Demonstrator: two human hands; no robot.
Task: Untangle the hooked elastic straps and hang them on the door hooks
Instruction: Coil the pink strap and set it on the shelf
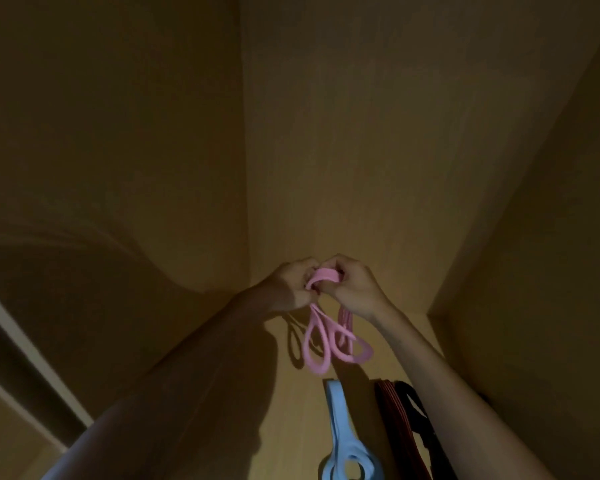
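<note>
i've got both hands up mid-frame, left hand (291, 285) and right hand (352, 287) nearly knuckle to knuckle, each grip pinching the bunched top of the pink strap (324, 274). its loops hang straight down below the grip, long axis vertical, against the wooden door (361, 133). blue strap (340, 420) hangs lower right.

The looped strap (321, 336) is plain pink. Below it a strap (340, 431) is light blue, beside dark red (392, 420) and black (418, 414) ones. The door (343, 150) is yellowish tan.
</note>
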